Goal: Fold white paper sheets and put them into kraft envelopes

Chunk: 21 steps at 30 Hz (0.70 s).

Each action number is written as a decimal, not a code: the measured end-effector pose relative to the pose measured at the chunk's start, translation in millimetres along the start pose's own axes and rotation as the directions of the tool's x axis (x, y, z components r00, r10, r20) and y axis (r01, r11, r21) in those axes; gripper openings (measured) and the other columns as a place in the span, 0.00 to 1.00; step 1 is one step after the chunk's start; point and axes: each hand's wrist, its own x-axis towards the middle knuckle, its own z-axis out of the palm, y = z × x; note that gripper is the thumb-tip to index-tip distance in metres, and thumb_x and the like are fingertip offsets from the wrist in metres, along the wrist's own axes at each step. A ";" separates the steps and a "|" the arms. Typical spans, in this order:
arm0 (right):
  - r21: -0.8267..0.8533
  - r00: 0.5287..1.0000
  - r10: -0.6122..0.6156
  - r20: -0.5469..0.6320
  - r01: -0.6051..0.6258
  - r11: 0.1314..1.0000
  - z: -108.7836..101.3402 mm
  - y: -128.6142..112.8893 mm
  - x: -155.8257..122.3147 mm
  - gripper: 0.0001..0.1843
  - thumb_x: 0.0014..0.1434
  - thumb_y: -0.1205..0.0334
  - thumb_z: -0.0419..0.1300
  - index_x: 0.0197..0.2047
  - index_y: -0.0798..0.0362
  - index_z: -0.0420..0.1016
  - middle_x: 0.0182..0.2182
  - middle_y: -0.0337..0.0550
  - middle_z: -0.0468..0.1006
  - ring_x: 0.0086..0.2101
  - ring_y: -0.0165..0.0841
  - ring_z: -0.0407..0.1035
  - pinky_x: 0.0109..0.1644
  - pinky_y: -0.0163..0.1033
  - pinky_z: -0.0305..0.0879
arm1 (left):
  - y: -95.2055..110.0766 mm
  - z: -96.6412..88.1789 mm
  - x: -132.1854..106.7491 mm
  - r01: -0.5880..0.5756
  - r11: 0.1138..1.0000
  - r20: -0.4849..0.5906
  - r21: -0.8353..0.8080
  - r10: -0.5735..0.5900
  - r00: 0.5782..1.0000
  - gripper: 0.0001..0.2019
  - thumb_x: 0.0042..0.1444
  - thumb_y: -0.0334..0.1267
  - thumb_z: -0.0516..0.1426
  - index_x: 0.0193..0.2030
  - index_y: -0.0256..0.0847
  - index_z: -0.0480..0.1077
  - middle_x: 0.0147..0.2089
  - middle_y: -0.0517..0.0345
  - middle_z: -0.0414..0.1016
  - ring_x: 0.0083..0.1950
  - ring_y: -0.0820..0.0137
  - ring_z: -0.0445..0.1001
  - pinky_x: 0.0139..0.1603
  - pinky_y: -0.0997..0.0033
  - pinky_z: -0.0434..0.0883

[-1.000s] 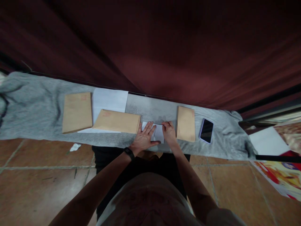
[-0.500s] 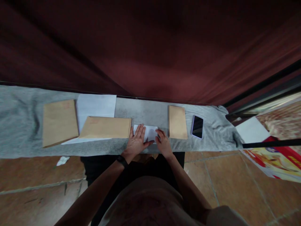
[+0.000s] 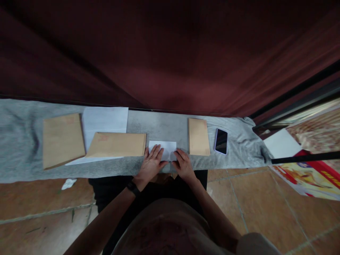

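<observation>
A small folded sheet of white paper lies on the grey cloth in front of me. My left hand rests on its left part, fingers stretched and slightly apart, thumb pointing along the near edge. At the paper's right edge is my right hand, its fingers a little bent and apart, touching the near right corner. Just left of the paper lies a long brown envelope. To the right of my right hand is a smaller brown envelope.
Farther left, a large brown envelope lies beside white sheets. A phone is on the grey cloth at the right. A dark red curtain hangs behind. A colourful box stands at the far right.
My left hand has slid toward the near edge, showing more of the paper. My right hand has come down along the right edge to the near corner. The view has shifted slightly.
</observation>
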 end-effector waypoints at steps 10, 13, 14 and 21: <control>-0.113 0.997 0.002 0.072 0.006 0.994 -10.7 2.0 7.9 0.16 0.70 0.65 0.59 0.59 0.50 0.77 0.61 0.52 0.76 0.60 0.45 0.70 0.68 0.55 0.65 | -3.6 -2.2 -2.7 -0.017 1.000 0.047 -0.014 0.017 0.999 0.23 0.70 0.44 0.54 0.67 0.38 0.71 0.70 0.40 0.70 0.74 0.50 0.65 0.76 0.39 0.58; -0.105 0.999 0.003 0.054 0.003 0.994 -12.5 3.4 9.2 0.13 0.71 0.66 0.57 0.53 0.48 0.80 0.59 0.49 0.78 0.58 0.43 0.72 0.66 0.53 0.66 | -5.5 -2.2 -4.2 -0.031 0.999 0.027 -0.012 0.031 0.999 0.22 0.70 0.44 0.53 0.66 0.38 0.72 0.70 0.41 0.71 0.74 0.52 0.66 0.76 0.41 0.57; -0.096 0.999 0.006 0.042 -0.002 0.995 -12.5 3.6 10.0 0.12 0.71 0.66 0.57 0.51 0.48 0.80 0.58 0.48 0.79 0.57 0.42 0.73 0.66 0.52 0.67 | -6.1 -2.2 -4.7 -0.032 0.999 0.020 -0.012 0.032 0.999 0.22 0.70 0.44 0.53 0.66 0.39 0.72 0.69 0.41 0.71 0.74 0.52 0.66 0.76 0.42 0.57; -0.045 0.996 0.092 -0.002 -0.092 0.995 -12.9 4.9 19.8 0.10 0.72 0.66 0.57 0.47 0.46 0.79 0.50 0.44 0.84 0.51 0.40 0.77 0.60 0.48 0.71 | -8.3 -3.1 -7.4 -0.032 0.999 0.005 -0.027 0.032 0.999 0.22 0.71 0.45 0.52 0.67 0.39 0.71 0.69 0.43 0.72 0.73 0.53 0.67 0.76 0.42 0.59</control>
